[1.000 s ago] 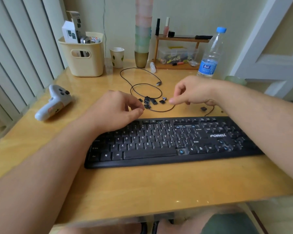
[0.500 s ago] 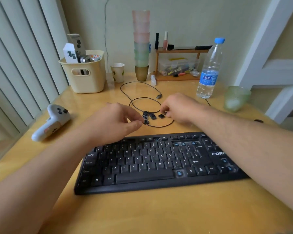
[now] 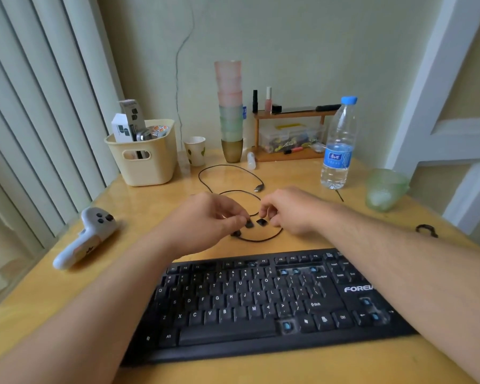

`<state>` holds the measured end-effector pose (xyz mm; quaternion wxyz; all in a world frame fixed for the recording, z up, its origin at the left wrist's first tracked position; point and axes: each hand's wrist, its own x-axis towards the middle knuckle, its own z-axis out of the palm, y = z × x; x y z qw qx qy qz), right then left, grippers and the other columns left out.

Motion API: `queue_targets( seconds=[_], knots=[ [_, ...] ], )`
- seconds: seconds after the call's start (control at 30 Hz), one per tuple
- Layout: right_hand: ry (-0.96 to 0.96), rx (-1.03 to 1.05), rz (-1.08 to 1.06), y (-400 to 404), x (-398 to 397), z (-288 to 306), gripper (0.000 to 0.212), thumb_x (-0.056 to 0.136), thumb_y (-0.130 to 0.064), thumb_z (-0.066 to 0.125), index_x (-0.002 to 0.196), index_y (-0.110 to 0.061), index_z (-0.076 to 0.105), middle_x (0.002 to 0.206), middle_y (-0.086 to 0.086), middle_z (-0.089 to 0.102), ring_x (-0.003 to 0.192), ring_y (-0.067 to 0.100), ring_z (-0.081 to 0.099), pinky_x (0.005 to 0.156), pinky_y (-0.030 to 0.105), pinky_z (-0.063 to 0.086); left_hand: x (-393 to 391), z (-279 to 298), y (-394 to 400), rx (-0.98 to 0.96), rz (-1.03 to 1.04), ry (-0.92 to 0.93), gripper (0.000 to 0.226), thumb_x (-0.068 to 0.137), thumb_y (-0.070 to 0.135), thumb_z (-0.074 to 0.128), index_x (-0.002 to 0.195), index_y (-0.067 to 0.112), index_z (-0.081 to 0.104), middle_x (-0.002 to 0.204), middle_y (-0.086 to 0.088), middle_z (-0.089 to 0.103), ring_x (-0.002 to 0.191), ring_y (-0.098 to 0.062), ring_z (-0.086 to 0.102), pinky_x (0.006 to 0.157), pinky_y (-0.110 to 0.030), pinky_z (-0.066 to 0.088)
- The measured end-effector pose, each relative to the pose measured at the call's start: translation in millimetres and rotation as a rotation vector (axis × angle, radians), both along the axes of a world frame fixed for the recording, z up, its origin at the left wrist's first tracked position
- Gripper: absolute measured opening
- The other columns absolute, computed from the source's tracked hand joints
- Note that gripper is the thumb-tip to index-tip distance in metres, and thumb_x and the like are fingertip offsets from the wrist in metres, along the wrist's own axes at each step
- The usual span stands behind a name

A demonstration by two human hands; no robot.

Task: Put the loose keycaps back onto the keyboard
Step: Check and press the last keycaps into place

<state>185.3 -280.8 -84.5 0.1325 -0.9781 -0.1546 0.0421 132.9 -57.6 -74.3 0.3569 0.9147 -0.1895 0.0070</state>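
**Both hands at the loose keycaps behind the keyboard**

Nearest lies the black keyboard point(image 3: 261, 306), marked "FOREI…" in white at its right end, the rest hidden by the forearm; several sockets show bare blue stems. Just beyond its far edge, the left hand point(image 3: 205, 225) curls its thumb and forefinger onto a loose keycap point(image 3: 249, 224), pinching it. Just right of those fingertips a second keycap point(image 3: 261, 222) lies on the table, the right hand point(image 3: 291, 212) over it with fingers bent down; whether they touch it I cannot tell. A black cable point(image 3: 233, 189) loops around both.

Well left of the fingers rests a white game controller point(image 3: 83, 239). Farther back: a cream basket point(image 3: 147, 164) holding small boxes, a paper cup point(image 3: 195, 151), stacked tumblers point(image 3: 230, 112), and a blue-labelled water bottle point(image 3: 338, 145), print unreadable. The wooden table point(image 3: 261, 372) meets a pale green wall.
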Motion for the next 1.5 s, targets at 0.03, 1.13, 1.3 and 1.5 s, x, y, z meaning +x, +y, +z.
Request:
queue_targets(
  seconds=[0.03, 1.13, 1.3, 1.5],
  knots=[
    [-0.004, 0.034, 0.004, 0.5, -2.7, 2.0, 0.028, 0.096, -0.015, 0.07, 0.112, -0.037, 0.065, 0.101, -0.014, 0.066, 0.093, 0.006, 0.062, 0.09, 0.035, 0.053, -1.0, -1.3, 3.2, -0.019, 0.017, 0.002, 0.008, 0.095, 0.041, 0.071, 0.095, 0.04, 0.079, 0.089, 0.023, 0.075, 0.091, 0.001, 0.068, 0.09, -0.031, 0.056],
    [-0.401, 0.685, 0.121, 23.0, -76.7, -8.9, 0.047, 0.074, -0.021, 0.092, 0.113, -0.039, 0.073, 0.087, -0.015, 0.06, 0.08, 0.012, 0.064, 0.071, 0.028, 0.059, -23.2, -4.6, 0.2, -0.23, 0.015, 0.154, 0.021, 0.101, 0.033, 0.064, 0.089, 0.025, 0.078, 0.084, 0.012, 0.077, 0.074, -0.004, 0.064, 0.067, -0.022, 0.048],
    [-0.403, 0.651, 0.18, 20.4, -79.9, -4.4, 0.023, 0.076, -0.023, 0.088, 0.091, -0.038, 0.079, 0.087, -0.013, 0.066, 0.084, 0.012, 0.065, 0.07, 0.029, 0.058, -24.6, -3.1, 0.4, -0.244, 0.014, 0.156, 0.021, 0.1, 0.029, 0.064, 0.084, 0.024, 0.078, 0.075, 0.013, 0.074, 0.07, -0.002, 0.061, 0.059, -0.012, 0.043],
    [-0.28, 0.5, 0.218, 10.8, -82.9, 2.6, 0.023, 0.081, -0.019, 0.084, 0.096, -0.035, 0.08, 0.087, -0.013, 0.068, 0.078, 0.006, 0.065, 0.072, 0.019, 0.054, -28.1, -2.8, 0.6, -0.102, 0.021, 0.139, 0.02, 0.095, 0.036, 0.066, 0.081, 0.028, 0.077, 0.075, 0.007, 0.071, 0.069, -0.013, 0.061, 0.062, -0.022, 0.048]
  ],
)
